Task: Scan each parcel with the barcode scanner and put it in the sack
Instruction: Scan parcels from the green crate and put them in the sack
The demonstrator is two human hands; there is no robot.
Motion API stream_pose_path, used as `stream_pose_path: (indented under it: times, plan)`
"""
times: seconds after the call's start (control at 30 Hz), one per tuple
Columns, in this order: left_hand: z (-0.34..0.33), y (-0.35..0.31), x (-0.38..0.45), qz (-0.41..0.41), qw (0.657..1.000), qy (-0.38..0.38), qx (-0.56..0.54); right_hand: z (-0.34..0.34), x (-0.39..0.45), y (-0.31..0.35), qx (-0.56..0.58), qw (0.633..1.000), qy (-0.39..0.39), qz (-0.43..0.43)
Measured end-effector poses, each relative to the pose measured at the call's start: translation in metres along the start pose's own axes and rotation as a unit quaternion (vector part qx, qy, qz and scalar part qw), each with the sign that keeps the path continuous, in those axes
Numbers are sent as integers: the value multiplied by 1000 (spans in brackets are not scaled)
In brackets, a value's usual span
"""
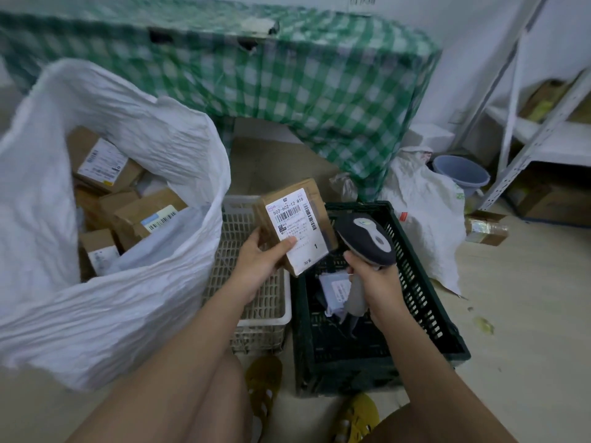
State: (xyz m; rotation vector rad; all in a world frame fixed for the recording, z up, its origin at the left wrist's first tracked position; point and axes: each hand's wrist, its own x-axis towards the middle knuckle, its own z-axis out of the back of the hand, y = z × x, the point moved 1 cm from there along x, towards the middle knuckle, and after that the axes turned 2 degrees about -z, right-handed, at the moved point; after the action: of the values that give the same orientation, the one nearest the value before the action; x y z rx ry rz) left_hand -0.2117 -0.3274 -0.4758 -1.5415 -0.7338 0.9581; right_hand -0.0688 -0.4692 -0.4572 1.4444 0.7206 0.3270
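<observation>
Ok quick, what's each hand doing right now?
Left hand: holding the cardboard parcel.
Right hand: gripping the barcode scanner.

The right hand (372, 279) hides the scanner's handle (355, 300) (trigger unseen).

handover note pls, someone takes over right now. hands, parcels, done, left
Left hand: holds a brown parcel up, label facing the camera.
Right hand: grips the barcode scanner, head right beside the parcel's label; whether it has scanned cannot be told.
Done: several boxed parcels already lie in the white sack, open at left.
Left: put the held parcel in the sack once scanned. The dark green crate below the scanner holds at least one more small parcel. The white basket looks empty where visible.
</observation>
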Motion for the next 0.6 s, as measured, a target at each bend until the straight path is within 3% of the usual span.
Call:
stream_pose_path:
  times: [0.17,0.33,0.43,0.5,0.6]
  plan:
    - [29,-66,-23,-80,995,-37,-39,-39,-16,51,5,999,32,40]
    - [92,-123,-39,-157,979,-119,-56,-109,-24,89,2,995,73,66]
    - [145,-143,-38,-219,956,-192,24,-158,-21,99,-8,995,77,70]
    - [182,-151,-28,-244,925,-256,142,-185,-13,100,-17,994,77,77]
    - [226,-154,-6,-218,833,-342,377,-214,2,95,-54,993,77,72]
